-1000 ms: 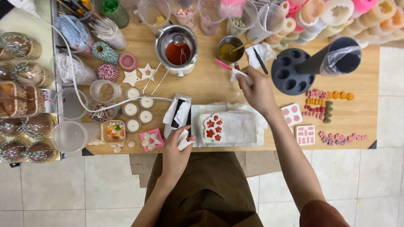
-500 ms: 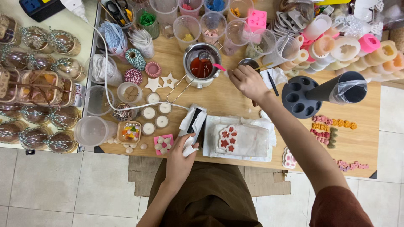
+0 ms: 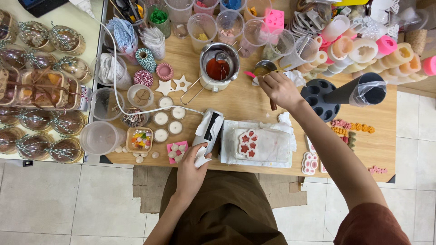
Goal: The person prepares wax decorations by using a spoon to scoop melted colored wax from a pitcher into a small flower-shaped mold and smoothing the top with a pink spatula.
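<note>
Fingers (image 3: 268, 80) of my right hand (image 3: 280, 90) are closed around a white tissue (image 3: 297, 77) and the base of a pink tool (image 3: 250, 73), whose tip points left toward the melting pot. That hand sits at the far middle of the wooden worktop (image 3: 236, 102), just beside a small metal cup of amber liquid (image 3: 264, 68). My left hand (image 3: 190, 170) rests at the near edge of the worktop, its fingers (image 3: 196, 152) curled around a crumpled white tissue (image 3: 200, 158).

Just left of the small cup stands a round metal melting pot (image 3: 219, 66) holding dark red liquid, with a wire handle stretching down and left. Between my hands lies a white flower-shaped mould (image 3: 247, 144) filled with red, resting on a white block over paper towel (image 3: 256, 145). A grey and white device (image 3: 208, 129) lies beside it, wrapped partly in tissue.

To the left are small round white candles (image 3: 165, 119), two white star shapes (image 3: 175, 85), spools of striped twine (image 3: 145, 59) and a small tray of coloured bits (image 3: 141, 139). To the right stands a dark grey holder with round holes (image 3: 320, 96), with rows of small coloured wax pieces (image 3: 352, 129) near it. Clear plastic cups (image 3: 202, 25) line the far edge.
</note>
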